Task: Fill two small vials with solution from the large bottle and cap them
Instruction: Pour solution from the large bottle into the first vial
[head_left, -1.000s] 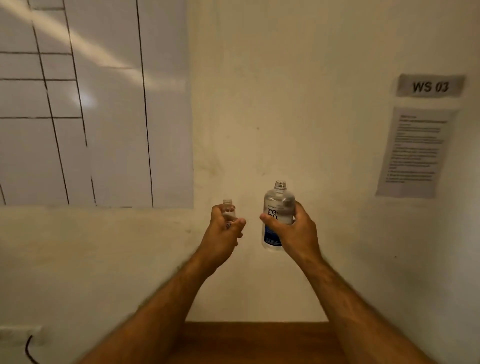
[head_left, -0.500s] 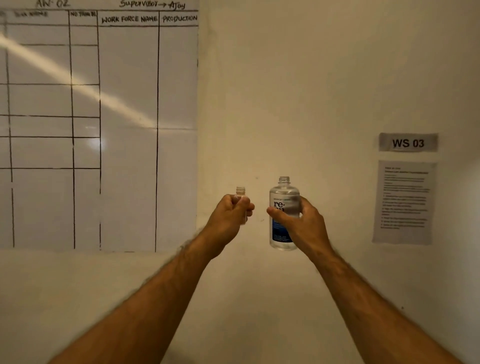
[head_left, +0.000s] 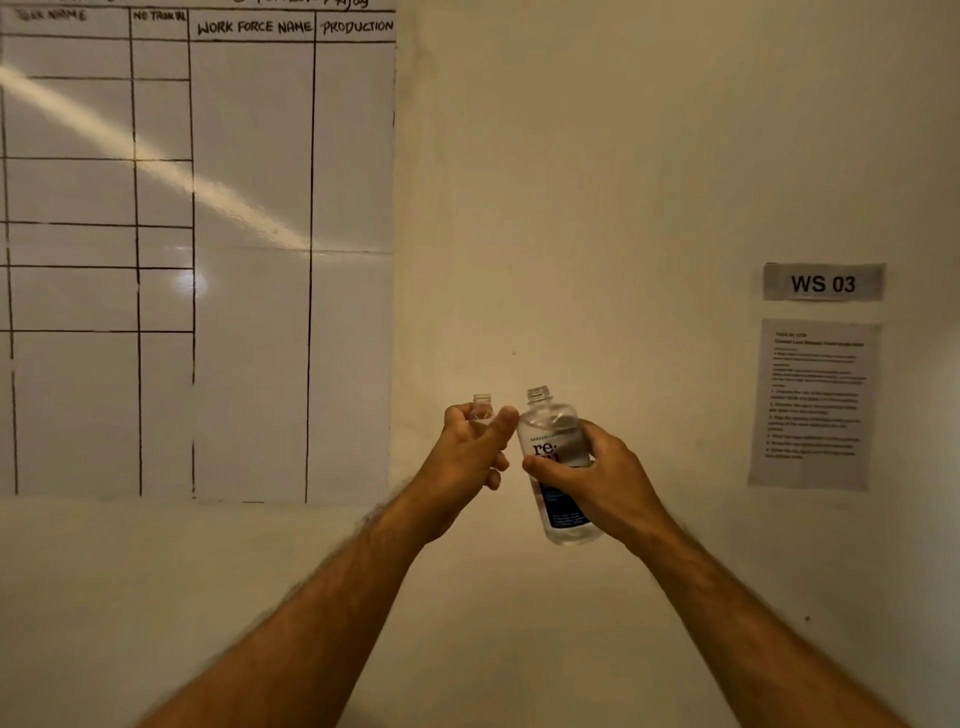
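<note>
My left hand (head_left: 467, 457) is closed around a small clear vial (head_left: 482, 407); only its open neck shows above my fingers. My right hand (head_left: 602, 486) grips the large clear bottle (head_left: 553, 431), which has a blue and white label and no cap. The bottle leans slightly left, its open mouth close beside the vial's mouth and a little higher. Both are held up in front of the wall at mid-frame. A second vial and the caps are out of view.
A whiteboard chart (head_left: 197, 249) with ruled columns hangs on the wall at the left. A "WS 03" sign (head_left: 823, 283) and a printed instruction sheet (head_left: 815, 405) are stuck on the wall at the right. No table shows in this frame.
The view has tilted upward, so the wooden table edge has dropped out of sight. My hands have come closer together, and the bottle now tips slightly toward the vial.
</note>
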